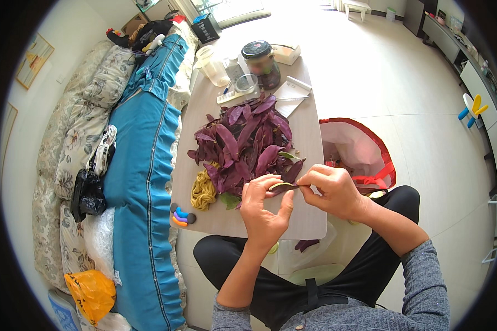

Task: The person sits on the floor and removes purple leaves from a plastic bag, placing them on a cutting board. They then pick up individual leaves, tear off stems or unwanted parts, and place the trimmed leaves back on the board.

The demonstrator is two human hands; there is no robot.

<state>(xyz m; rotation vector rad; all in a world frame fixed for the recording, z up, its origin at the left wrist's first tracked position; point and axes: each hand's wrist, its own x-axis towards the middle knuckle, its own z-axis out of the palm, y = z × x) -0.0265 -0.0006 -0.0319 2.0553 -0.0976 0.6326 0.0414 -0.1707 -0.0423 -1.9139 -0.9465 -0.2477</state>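
Between both hands is one purple bean pod (282, 188) with a green edge, above the near right part of the table (310, 215). My left hand (265, 209) has its fingers around the pod's left end. My right hand (333, 191) pinches the pod's right tip between thumb and forefinger. Just beyond the hands lies a large heap of purple bean pods (244, 140). At the heap's left near side sits a bundle of yellow-green strands (203, 191), with a green leaf or pod (230, 200) beside it.
A dark-lidded jar (263, 68), a clear cup (247, 85), a plastic jug (212, 68) and a white comb (228, 97) stand or lie at the table's far end. A red-rimmed bag (356, 149) is on the floor at the right. A sofa with a blue cover (136, 157) runs along the left.
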